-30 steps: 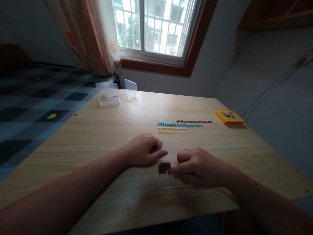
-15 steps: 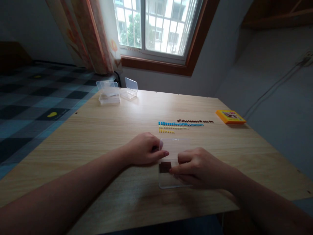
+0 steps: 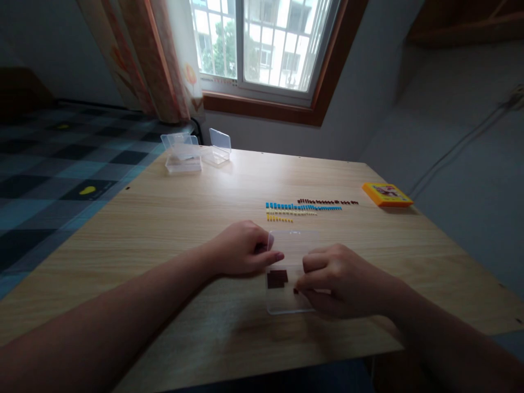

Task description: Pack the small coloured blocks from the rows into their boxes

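Note:
A clear plastic box [image 3: 286, 305] lies open in front of me, its see-through lid up against the far side. My left hand [image 3: 245, 248] is closed on the lid's left edge, thumb to the front. Inside the box, a dark brown block of small bricks [image 3: 277, 279] sits at the left, with a stepped outline. To its right, my right hand [image 3: 333, 281] pinches a small dark brown brick [image 3: 295, 291] between thumb and forefinger. The right side of the box is hidden behind this hand.
Beyond the box are rows of tiny pieces: brown [image 3: 327, 202], blue [image 3: 303, 207], cream [image 3: 290, 213] and yellow [image 3: 279, 219]. Two open clear boxes [image 3: 183, 164] [image 3: 220, 157] stand at the far left. An orange box [image 3: 387, 195] lies near the table's right edge.
My right hand has drawn back a little to the right from the brown block. The small brown brick now shows at its fingertips. My left hand keeps its hold.

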Available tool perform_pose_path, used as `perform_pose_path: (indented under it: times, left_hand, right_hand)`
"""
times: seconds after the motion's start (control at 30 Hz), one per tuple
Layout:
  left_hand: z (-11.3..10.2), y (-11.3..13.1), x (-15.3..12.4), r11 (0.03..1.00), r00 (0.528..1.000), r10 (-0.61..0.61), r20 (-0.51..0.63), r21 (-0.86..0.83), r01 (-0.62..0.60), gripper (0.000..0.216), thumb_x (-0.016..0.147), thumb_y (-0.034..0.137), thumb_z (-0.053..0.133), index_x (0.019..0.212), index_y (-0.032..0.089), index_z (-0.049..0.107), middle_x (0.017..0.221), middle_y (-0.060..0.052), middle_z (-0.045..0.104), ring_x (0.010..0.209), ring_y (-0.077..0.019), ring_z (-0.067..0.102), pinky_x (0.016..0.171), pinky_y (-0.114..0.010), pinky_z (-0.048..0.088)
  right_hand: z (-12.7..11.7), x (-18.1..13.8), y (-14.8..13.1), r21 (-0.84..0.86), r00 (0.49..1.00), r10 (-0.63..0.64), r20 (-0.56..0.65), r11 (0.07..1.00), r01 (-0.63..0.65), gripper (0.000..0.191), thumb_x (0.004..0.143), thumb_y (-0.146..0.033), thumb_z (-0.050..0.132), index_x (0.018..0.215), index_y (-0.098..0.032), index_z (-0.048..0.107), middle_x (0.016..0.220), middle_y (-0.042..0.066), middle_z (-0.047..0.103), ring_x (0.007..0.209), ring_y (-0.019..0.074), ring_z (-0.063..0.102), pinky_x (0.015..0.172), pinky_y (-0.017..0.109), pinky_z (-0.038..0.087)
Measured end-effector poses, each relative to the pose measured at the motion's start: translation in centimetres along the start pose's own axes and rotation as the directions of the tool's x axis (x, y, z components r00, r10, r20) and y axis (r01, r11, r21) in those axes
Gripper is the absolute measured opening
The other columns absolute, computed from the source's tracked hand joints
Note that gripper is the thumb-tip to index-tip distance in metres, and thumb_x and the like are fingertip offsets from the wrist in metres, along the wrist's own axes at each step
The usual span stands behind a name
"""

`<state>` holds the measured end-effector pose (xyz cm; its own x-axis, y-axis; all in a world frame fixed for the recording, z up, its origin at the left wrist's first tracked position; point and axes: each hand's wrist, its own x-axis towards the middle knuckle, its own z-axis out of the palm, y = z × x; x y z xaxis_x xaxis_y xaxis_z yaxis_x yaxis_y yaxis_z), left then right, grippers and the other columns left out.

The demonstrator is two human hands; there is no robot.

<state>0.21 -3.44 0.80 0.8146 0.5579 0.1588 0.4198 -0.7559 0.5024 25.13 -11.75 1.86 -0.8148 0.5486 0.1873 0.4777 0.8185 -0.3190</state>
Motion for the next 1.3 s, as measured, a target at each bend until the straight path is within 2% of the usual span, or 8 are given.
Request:
perform_pose_path:
  times: [0.2, 0.4, 0.83, 1.3]
  left_hand:
    - [-0.04, -0.08, -0.06, 1.0, 1.0, -0.002, 0.004, -0.001, 0.002, 0.045, 0.091, 0.046, 0.057, 0.056, 0.018, 0.052, 0.051, 0.002, 0.05, 0.05, -0.0109, 0.042, 0.054, -0.025, 0.032]
    - [-0.07, -0.01, 0.04, 1.0, 1.0, 0.004, -0.003, 0.001, -0.004, 0.046, 0.091, 0.046, 0.058, 0.056, 0.018, 0.053, 0.051, 0.002, 0.05, 0.05, -0.0111, 0.042, 0.053, -0.025, 0.031]
    - [-0.08, 0.06, 0.04, 1.0, 1.0, 0.005, -0.007, 0.007, -0.005, 0.045, 0.091, 0.045, 0.058, 0.055, 0.018, 0.053, 0.05, 0.002, 0.05, 0.05, -0.0109, 0.042, 0.054, -0.024, 0.032]
    - [0.05, -0.1, 0.02, 1.0, 1.0, 0.016, -0.011, 0.009, -0.015, 0.045, 0.091, 0.046, 0.058, 0.057, 0.018, 0.054, 0.051, 0.002, 0.052, 0.05, -0.0113, 0.043, 0.053, -0.025, 0.032]
  right_hand:
    - [-0.11, 0.07, 0.16, 0.002, 0.999, -0.003, 0.045, 1.0, 0.003, 0.021, 0.091, -0.02, 0.054, 0.091, -0.022, 0.074, 0.072, -0.002, 0.057, 0.06, 0.0113, 0.043, 0.059, 0.028, 0.03]
    - [-0.21, 0.06, -0.02, -0.085, 0.997, 0.026, 0.068, 0.996, -0.02, 0.023, 0.097, -0.023, 0.051, 0.088, -0.021, 0.072, 0.073, -0.001, 0.056, 0.061, 0.0121, 0.041, 0.06, 0.029, 0.028]
    - [-0.06, 0.24, 0.04, -0.094, 0.997, -0.003, 0.071, 0.995, 0.01, 0.024, 0.101, -0.024, 0.048, 0.093, -0.021, 0.071, 0.075, 0.0, 0.058, 0.064, 0.0125, 0.044, 0.061, 0.03, 0.029]
    - [0.22, 0.16, 0.21, -0.08, 0.995, 0.004, 0.1, 0.997, 0.004, 0.02, 0.097, -0.023, 0.051, 0.093, -0.021, 0.071, 0.074, 0.0, 0.057, 0.063, 0.0126, 0.043, 0.062, 0.029, 0.03]
